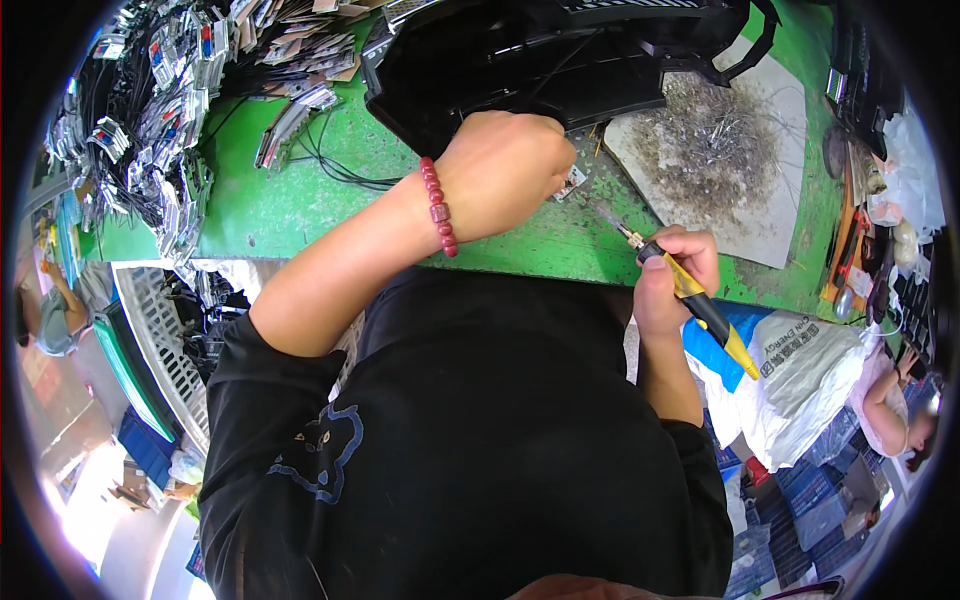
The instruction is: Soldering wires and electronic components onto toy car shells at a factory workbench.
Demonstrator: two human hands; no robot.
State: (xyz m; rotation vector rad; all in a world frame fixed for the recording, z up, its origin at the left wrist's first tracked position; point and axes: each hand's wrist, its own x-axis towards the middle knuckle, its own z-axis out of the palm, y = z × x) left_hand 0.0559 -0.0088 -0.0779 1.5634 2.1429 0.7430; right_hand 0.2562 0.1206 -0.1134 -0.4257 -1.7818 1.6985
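Note:
My right hand (672, 275) grips a yellow-and-black soldering iron (702, 308). Its thin metal tip slants up and left over the green bench (610, 245). A red bead bracelet circles my left wrist, and my left hand (508, 170) is closed, back upward, fingertips turned away and mostly hidden. Just beside those fingers a small pale piece (570, 184) with metallic bits shows; whether they grip it I cannot tell. Thin black wires (345, 176) run under my left wrist. Behind the hand lies a large black plastic housing (500, 75).
A pale board (775, 215) right of centre carries a heap of fine metal clippings (712, 135). Left stands a big pile of silvery parts with black cables (160, 130). One silvery part (292, 125) lies apart. Tools (850, 240) line the right edge; a white sack (800, 370) sits below.

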